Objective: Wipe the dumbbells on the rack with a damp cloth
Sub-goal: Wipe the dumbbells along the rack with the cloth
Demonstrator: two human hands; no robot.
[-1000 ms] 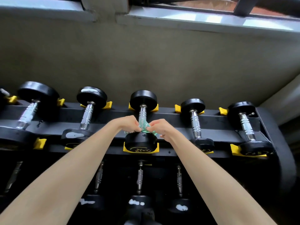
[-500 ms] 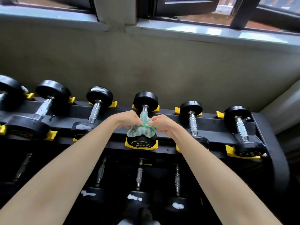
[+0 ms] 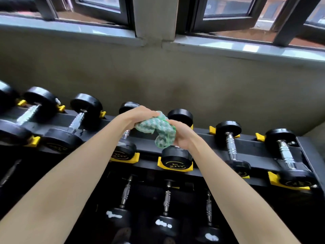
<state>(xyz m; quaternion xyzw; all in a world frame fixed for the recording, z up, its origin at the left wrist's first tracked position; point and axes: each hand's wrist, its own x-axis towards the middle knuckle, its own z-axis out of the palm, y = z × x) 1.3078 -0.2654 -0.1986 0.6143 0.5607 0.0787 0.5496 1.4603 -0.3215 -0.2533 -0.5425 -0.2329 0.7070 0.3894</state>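
The cloth (image 3: 158, 129) is off the middle dumbbell (image 3: 176, 158). A second ago it was wrapped round the handle, then lay draped over the near head. Now it is lifted above the dumbbell, bunched in the air between both hands. The left hand (image 3: 140, 117) has risen up and to the left of the dumbbell and grips the cloth's upper end. The right hand (image 3: 182, 136) has come up over the dumbbell's handle and grips the lower fold, whose tail hangs close above the near head. That head now shows bare.
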